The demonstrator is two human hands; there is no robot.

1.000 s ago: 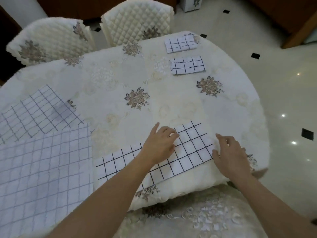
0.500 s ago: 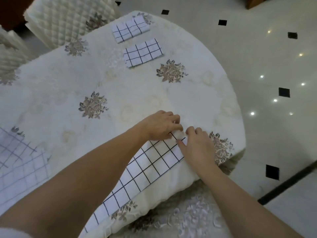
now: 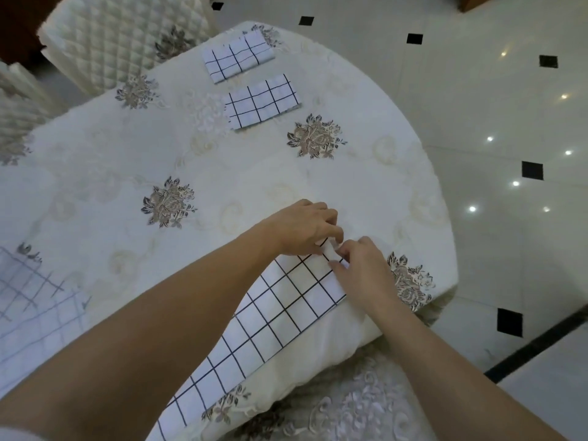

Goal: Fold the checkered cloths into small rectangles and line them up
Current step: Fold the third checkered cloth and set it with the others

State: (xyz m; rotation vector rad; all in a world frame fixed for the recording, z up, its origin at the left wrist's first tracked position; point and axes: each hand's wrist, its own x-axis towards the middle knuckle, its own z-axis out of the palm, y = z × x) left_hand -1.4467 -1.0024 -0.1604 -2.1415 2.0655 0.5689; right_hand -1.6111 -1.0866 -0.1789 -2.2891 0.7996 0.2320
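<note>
The head camera is looking down over a round table (image 3: 254, 173) that is wearing a cream cloth embroidered with brown flower sprays. Two bare forearms are reaching in from the bottom edge and meeting near the table's right rim.

A long checkered strip (image 3: 286, 307), white with thin black grid lines, is lying flat along the near edge of the table. It is running diagonally from the lower left up toward the right. Much of its left length is hiding under the left forearm.

The left hand (image 3: 305, 229) is resting knuckles-up at the strip's far right end, with its fingers curling down onto the top corner and pinching it. The right hand (image 3: 366, 268) is sitting just beside it, almost touching, and its curled fingertips are pinching the same end edge. A small fold of white fabric is standing up between the two hands.

An embroidered flower spray (image 3: 410, 281) is showing just to the right of the right hand.

Toward the far side of the table, two small folded rectangles are lying one behind the other, slightly apart and roughly parallel: the nearer folded cloth (image 3: 262, 105) and the farther folded cloth (image 3: 238, 57).

At the left edge, the unfolded checkered cloths (image 3: 31, 313) are lying spread out, well apart from the hands.

A quilted cream chair (image 3: 127, 36) is standing behind the table at upper left. The glossy pale floor (image 3: 493, 90), dotted with small black squares, is filling the right side.
</note>
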